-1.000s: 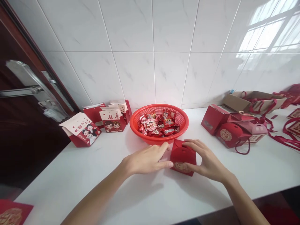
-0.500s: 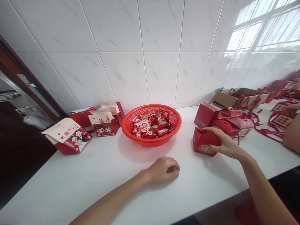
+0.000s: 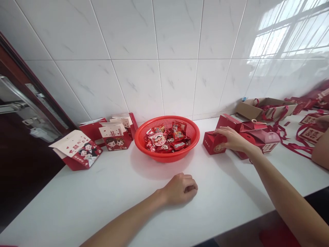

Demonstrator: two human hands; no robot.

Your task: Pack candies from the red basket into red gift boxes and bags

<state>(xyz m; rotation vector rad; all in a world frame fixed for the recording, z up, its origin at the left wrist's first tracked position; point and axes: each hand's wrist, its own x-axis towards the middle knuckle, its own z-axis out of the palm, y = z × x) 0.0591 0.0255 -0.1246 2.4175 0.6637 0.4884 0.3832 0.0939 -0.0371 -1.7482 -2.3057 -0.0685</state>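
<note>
My left hand rests on the white table with its fingers curled into a loose fist; nothing shows in it. To the right, my right hand grips a small red gift box with a gold round print, fingers over its top. The box stands just right of a red plastic basket holding red-wrapped snack packets. More red and pink boxes sit close behind and beside my right wrist, partly covered by it.
At the left stand several red and cream gift boxes, near a dark door. A cardboard box with red ribbons is at the back right. Another person's hand reaches in at the right edge. A tiled wall runs behind.
My right hand has moved the red gift box left and back, away from the other boxes and closer to the basket. My left hand has stayed in place.
</note>
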